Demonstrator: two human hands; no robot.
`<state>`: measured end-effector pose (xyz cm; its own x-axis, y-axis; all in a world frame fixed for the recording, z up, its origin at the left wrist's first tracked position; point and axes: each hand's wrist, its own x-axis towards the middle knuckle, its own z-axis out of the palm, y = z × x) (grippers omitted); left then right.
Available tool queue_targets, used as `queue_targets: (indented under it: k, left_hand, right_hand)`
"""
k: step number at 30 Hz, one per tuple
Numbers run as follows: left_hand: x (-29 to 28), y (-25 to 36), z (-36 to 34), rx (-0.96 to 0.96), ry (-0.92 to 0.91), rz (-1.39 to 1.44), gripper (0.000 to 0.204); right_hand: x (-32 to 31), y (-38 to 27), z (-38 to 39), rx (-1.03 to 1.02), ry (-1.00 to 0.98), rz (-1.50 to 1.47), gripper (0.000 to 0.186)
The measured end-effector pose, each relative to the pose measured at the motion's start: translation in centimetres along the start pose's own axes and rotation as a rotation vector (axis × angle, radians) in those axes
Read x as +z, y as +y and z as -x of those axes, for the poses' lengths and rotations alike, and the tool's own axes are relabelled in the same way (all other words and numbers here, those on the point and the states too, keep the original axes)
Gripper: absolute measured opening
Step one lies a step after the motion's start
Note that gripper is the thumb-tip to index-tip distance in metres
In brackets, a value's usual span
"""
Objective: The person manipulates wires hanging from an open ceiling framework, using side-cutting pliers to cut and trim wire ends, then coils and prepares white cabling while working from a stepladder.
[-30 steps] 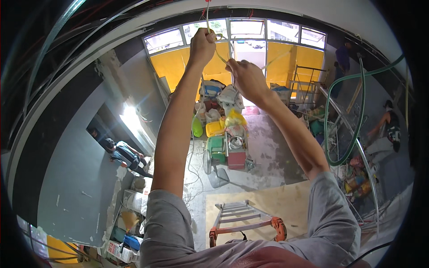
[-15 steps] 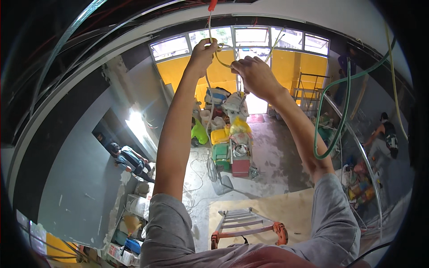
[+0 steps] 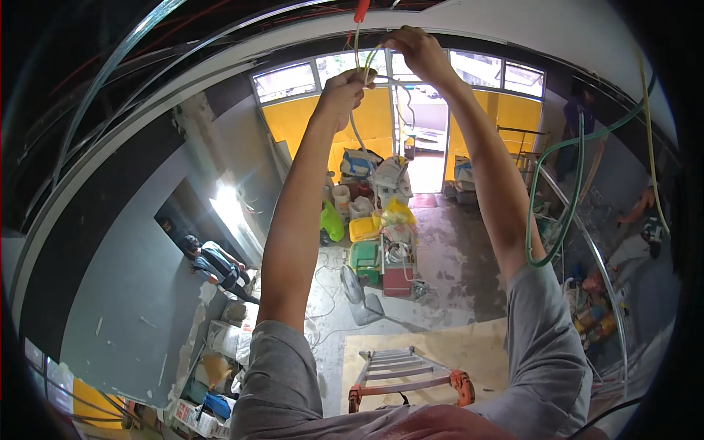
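Note:
Both my arms are raised toward the ceiling. My left hand (image 3: 345, 95) is closed in a pinch around pale electrical wires (image 3: 358, 51) that come down from a red-orange tube (image 3: 361, 10). Higher and to the right, my right hand (image 3: 419, 55) is closed, its fingertips pinching a thin yellowish wire that bends up from the left hand. The exact grip there is partly hidden by the fingers. Below the left hand a grey-white cable (image 3: 356, 130) hangs down, and another length curves off to its right.
Below me stands an aluminium ladder (image 3: 403, 367) with orange feet. A green hose-like loop (image 3: 537, 213) hangs at the right. Bins and sacks (image 3: 364, 257) and a grey fan (image 3: 359, 293) are on the floor. One person (image 3: 216, 264) is at the left wall, others at the right.
My right hand has moved up, bringing its wire above the left hand. The left hand keeps its grip with a small shift. The person at the right has moved.

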<state>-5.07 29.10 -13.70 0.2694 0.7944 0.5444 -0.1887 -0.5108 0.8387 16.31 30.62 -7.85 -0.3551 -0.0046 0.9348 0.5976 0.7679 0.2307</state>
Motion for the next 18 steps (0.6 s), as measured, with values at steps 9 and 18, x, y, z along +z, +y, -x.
queue_targets:
  k: [9,18]
  left_hand:
    - [0.4,-0.3,0.1,0.096,0.003,0.104,0.022]
    - [1.5,-1.9,-0.2,0.178,0.102,0.043,0.033]
  right_hand:
    - [8.0,3.9,-0.7,0.275,-0.136,-0.598,0.027]
    - [6.8,4.2,-0.5,0.432,-0.552,-0.208,0.033]
